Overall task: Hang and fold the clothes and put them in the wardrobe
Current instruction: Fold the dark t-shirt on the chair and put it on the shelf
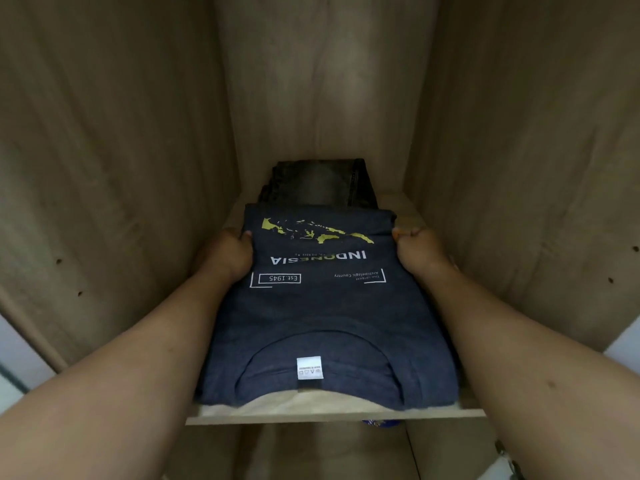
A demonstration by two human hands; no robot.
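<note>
Left hand (230, 252) and right hand (417, 251) gripping folded navy T-shirt (325, 317), yellow map print, on wardrobe shelf (332, 412)

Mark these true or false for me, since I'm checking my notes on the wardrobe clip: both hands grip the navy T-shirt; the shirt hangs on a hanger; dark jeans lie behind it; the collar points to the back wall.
1. Both hands grip the T-shirt: true. The left hand and right hand hold the navy T-shirt by its sides.
2. It hangs on a hanger: false. It lies folded on the shelf.
3. Dark jeans lie behind it: true.
4. The collar points to the back wall: false. It faces the shelf's front edge.
</note>
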